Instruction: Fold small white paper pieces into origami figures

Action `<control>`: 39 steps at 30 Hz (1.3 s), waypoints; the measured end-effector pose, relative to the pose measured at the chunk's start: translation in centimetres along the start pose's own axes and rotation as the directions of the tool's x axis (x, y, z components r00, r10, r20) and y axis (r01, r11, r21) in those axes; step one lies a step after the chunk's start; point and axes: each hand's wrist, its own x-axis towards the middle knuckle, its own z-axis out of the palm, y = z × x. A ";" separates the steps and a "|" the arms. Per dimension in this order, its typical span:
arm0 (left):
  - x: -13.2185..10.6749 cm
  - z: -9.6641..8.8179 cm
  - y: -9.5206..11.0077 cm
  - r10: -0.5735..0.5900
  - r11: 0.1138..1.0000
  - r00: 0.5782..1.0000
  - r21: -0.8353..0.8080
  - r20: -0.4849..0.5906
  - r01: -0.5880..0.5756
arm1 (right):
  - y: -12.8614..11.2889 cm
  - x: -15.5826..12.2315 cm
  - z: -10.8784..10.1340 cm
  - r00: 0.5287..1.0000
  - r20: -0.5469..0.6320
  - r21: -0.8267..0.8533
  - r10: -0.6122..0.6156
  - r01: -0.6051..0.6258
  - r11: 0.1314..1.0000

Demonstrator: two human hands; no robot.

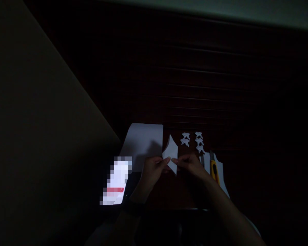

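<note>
The scene is very dark. My left hand (154,167) and my right hand (188,164) both pinch a small folded white paper piece (170,150) between them, held just above a dark table. The paper's upper part fans out above my fingertips and a point hangs below them. Several small folded white paper figures (192,140) lie in two short rows just beyond my right hand. A white sheet of paper (143,140) lies beyond my left hand.
A yellow utility knife (214,171) lies on white paper strips (222,174) right of my right hand. A lit phone screen (116,181) sits to the left. Dark wooden slats (207,85) fill the far side, and a pale wall (28,136) rises at left.
</note>
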 end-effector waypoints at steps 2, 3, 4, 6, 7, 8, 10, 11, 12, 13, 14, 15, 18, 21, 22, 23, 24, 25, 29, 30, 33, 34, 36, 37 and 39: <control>0.0 0.0 -0.1 0.007 1.000 1.000 -0.018 -0.004 -0.007 | 0.1 0.0 0.1 1.000 -0.017 -0.010 0.001 -0.001 1.000; 0.0 0.0 -0.1 0.006 1.000 1.000 -0.028 -0.005 -0.006 | 0.1 0.0 0.1 0.999 -0.034 -0.021 -0.004 0.004 1.000; 0.0 0.0 0.0 0.002 0.999 1.000 -0.034 -0.007 -0.002 | 0.1 0.0 0.1 0.999 -0.053 -0.035 -0.013 0.011 0.999; 0.0 0.1 0.0 -0.005 1.000 1.000 -0.029 -0.021 0.004 | 0.1 0.0 0.2 0.996 -0.082 -0.058 -0.033 0.028 0.998; 0.0 0.1 0.0 -0.003 1.000 1.000 -0.021 -0.030 0.002 | 0.0 -0.1 0.2 0.996 -0.086 -0.062 -0.038 0.033 0.998; 0.0 0.1 0.0 0.003 1.000 0.999 -0.013 -0.042 -0.004 | 0.0 -0.1 0.2 0.996 -0.079 -0.062 -0.039 0.034 0.997; 0.1 0.1 -0.1 0.021 1.000 0.997 0.006 -0.069 -0.021 | -0.1 -0.2 0.3 0.998 -0.048 -0.056 -0.035 0.033 0.998; 0.1 0.1 -0.2 0.033 0.999 0.997 0.013 -0.076 -0.032 | -0.1 -0.2 0.4 0.999 -0.033 -0.049 -0.031 0.029 0.998; 0.2 0.1 -0.2 0.043 0.999 0.996 0.021 -0.078 -0.041 | -0.2 -0.3 0.4 0.999 -0.020 -0.043 -0.025 0.024 0.999; 0.2 0.1 -0.3 0.050 0.998 0.996 0.030 -0.078 -0.048 | -0.2 -0.3 0.4 1.000 -0.015 -0.040 -0.020 0.020 0.999; 0.2 0.1 -0.2 0.057 0.998 0.996 0.039 -0.074 -0.054 | -0.1 -0.3 0.5 1.000 -0.020 -0.040 -0.020 0.019 0.999; 0.1 0.1 -0.2 0.062 0.997 0.996 0.047 -0.070 -0.059 | -0.1 -0.3 0.5 0.999 -0.030 -0.045 -0.023 0.022 0.999; 0.0 0.1 0.3 0.060 0.997 0.996 0.061 -0.073 -0.055 | 0.0 -0.2 0.4 0.998 -0.055 -0.089 -0.044 0.039 0.995; -0.1 0.1 0.5 0.059 0.996 0.995 0.067 -0.082 -0.054 | -0.1 -0.2 0.4 0.998 -0.051 -0.123 -0.045 0.038 0.992; -0.1 0.1 0.5 0.059 0.996 0.994 0.065 -0.088 -0.054 | -0.1 -0.2 0.4 0.999 -0.034 -0.123 -0.039 0.035 0.992; 0.0 0.1 0.4 0.057 0.997 0.994 0.060 -0.096 -0.052 | -0.2 -0.2 0.4 0.999 -0.012 -0.118 -0.034 0.033 0.993; 0.0 0.1 0.4 0.055 0.997 0.993 0.055 -0.101 -0.050 | -0.2 -0.2 0.5 0.999 0.012 -0.108 -0.032 0.033 0.994; 0.1 0.1 0.3 0.051 0.998 0.994 0.048 -0.101 -0.047 | -0.3 -0.2 0.5 0.999 0.028 -0.098 -0.031 0.034 0.995; 0.0 0.2 0.6 0.035 0.999 0.995 0.029 -0.093 -0.033 | -0.2 -0.2 0.6 0.998 -0.025 -0.104 -0.054 0.051 0.993; 0.0 0.3 0.7 0.032 0.999 0.995 0.021 -0.099 -0.030 | -0.2 -0.2 0.6 0.997 -0.049 -0.115 -0.058 0.052 0.992; 0.0 0.3 0.7 0.035 0.999 0.993 0.011 -0.112 -0.034 | -0.3 -0.3 0.7 0.996 -0.066 -0.124 -0.061 0.052 0.991; 0.0 0.3 0.7 0.037 0.999 0.993 0.007 -0.110 -0.036 | -0.4 -0.4 0.8 0.997 -0.042 -0.111 -0.057 0.052 0.992; 0.0 0.2 0.6 0.040 0.999 0.993 -0.006 -0.111 -0.041 | -0.5 -0.5 0.9 0.998 0.023 -0.082 -0.055 0.057 0.995; 0.0 0.1 0.5 0.044 0.999 0.993 -0.017 -0.112 -0.046 | -0.4 -0.5 0.9 0.997 0.043 -0.072 -0.057 0.060 0.996; 0.0 0.1 0.6 0.053 0.997 0.993 -0.049 -0.108 -0.059 | -0.3 -0.5 0.9 0.997 0.037 -0.074 -0.066 0.069 0.995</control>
